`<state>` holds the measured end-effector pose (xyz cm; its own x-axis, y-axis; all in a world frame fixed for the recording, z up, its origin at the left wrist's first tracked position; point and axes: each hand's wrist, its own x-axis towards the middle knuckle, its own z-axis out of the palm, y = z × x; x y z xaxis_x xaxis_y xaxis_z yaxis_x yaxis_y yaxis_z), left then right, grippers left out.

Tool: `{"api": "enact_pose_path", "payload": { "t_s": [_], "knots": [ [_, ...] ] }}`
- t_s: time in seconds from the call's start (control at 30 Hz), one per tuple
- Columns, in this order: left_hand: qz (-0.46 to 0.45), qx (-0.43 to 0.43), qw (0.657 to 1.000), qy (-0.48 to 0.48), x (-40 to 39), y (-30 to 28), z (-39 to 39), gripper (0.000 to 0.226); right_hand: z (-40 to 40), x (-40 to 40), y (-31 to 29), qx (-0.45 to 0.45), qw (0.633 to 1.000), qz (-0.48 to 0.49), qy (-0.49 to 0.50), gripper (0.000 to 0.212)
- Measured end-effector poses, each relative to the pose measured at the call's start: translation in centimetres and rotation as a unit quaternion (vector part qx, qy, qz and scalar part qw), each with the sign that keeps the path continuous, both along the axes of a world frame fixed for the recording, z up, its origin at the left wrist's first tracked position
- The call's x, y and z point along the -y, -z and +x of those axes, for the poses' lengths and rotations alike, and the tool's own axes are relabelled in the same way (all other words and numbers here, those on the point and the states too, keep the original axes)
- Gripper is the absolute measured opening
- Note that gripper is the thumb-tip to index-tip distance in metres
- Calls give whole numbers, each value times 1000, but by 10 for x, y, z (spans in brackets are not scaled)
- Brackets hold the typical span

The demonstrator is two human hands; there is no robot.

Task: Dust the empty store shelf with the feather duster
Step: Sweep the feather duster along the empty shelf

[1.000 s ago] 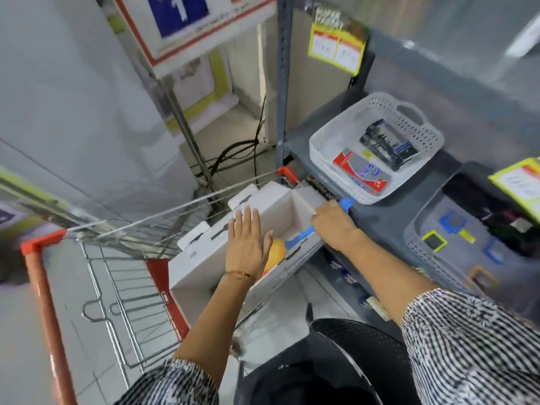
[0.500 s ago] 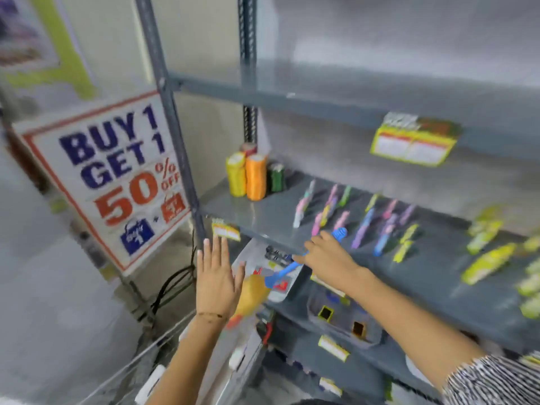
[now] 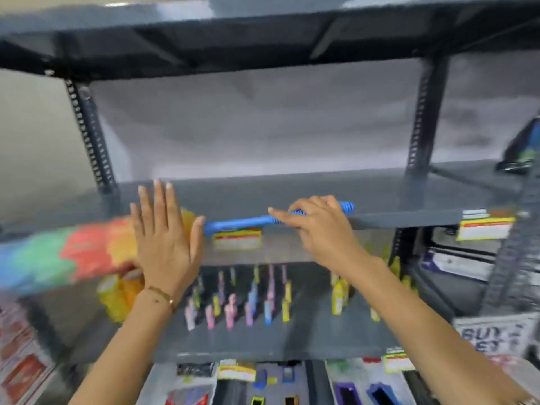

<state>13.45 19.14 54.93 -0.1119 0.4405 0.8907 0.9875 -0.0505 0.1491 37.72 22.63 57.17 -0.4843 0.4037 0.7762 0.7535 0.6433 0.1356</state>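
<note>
right hand (image 3: 318, 229) grips the feather duster (image 3: 96, 249) by its blue handle, left hand (image 3: 165, 238) flat and spread wide. empty shelf (image 3: 321, 197) looks barely reached, so the dusting is pretty much all left.

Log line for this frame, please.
right hand grips feather duster | left hand open | empty shelf not yet dusted

Grey metal shelf (image 3: 292, 197) sitting bare at hand height; lower shelf (image 3: 306, 337) below it carrying rows of small colourful packets (image 3: 233, 311), yellow bottles (image 3: 340, 293).
</note>
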Motion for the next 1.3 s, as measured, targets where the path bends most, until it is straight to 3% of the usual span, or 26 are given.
{"api": "enact_pose_path", "payload": {
  "t_s": [0.13, 0.27, 0.43, 0.6, 0.8, 0.97, 1.1, 1.2, 1.3],
  "knots": [
    [25, 10, 996, 81, -42, -44, 59, 65, 68, 6, -20, -87, 989, -55, 105, 50],
    [-8, 0, 987, 159, -83, -54, 121, 70, 135, 18, -25, -148, 961, -71, 222, 47],
    [-109, -20, 970, 215, -116, -27, 180, 88, 215, 47, -23, -176, 896, -92, 396, 42],
    [-175, -6, 962, 207, -132, -1, 201, 68, 264, 62, -16, -237, 816, -173, 498, 33],
    [-210, -31, 956, 201, -138, 17, 199, 75, 279, 55, -5, -236, 747, -248, 570, 26],
    [-229, -38, 952, 199, -141, 18, 199, 61, 274, 52, 5, -213, 742, -283, 568, 24],
    [-220, -41, 953, 202, -143, 19, 197, 58, 271, 53, -7, -153, 768, -304, 543, 29],
    [-218, -45, 953, 206, -144, 20, 197, 59, 279, 58, -9, -183, 790, -290, 508, 29],
    [-214, -51, 954, 202, -146, 20, 197, 55, 276, 61, -4, -184, 776, -298, 525, 26]
  ]
}}
